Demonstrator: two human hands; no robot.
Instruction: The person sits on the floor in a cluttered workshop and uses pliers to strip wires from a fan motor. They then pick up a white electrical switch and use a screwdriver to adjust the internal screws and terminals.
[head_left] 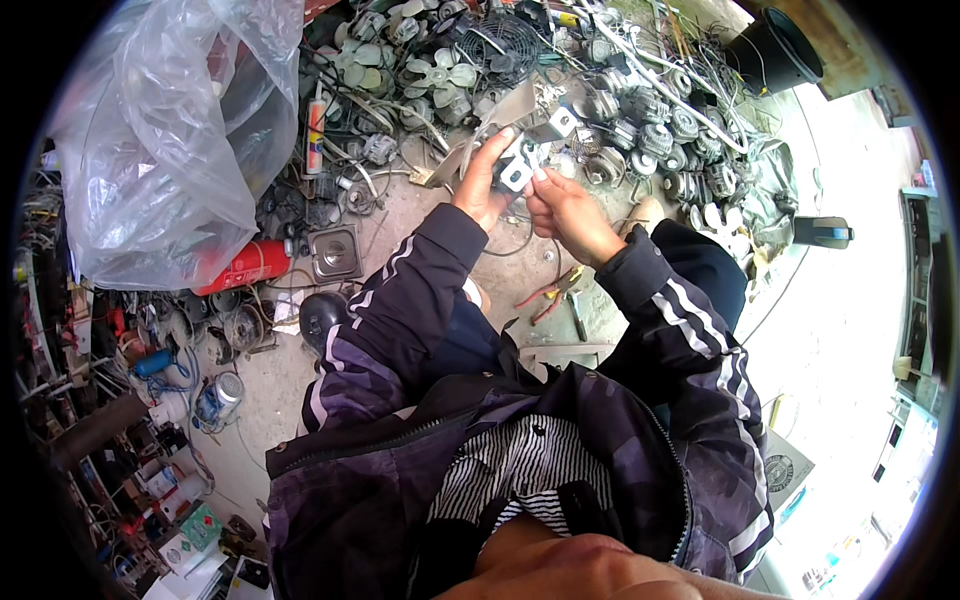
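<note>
In front of me, a small dark part with pale metal brackets [516, 175] is held up between both hands. My left hand [482, 188] is closed around its left side, thumb stretched up along it. At its right edge, my right hand [566, 210] pinches with thumb and forefinger; the other fingers are curled. A second bent bracket with a hole [560, 124] shows just beyond; I cannot tell whether it joins the held part. Below my right hand, red-handled pliers [546, 296] lie on the floor beside a slim dark tool [577, 316].
Beyond my hands spreads a heap of small motors [650, 140] and fan blades [440, 75]. A clear plastic bag [180, 130], a red cylinder [255, 263] and a square metal pan [335, 253] sit left. A black bucket [775, 52] stands far right.
</note>
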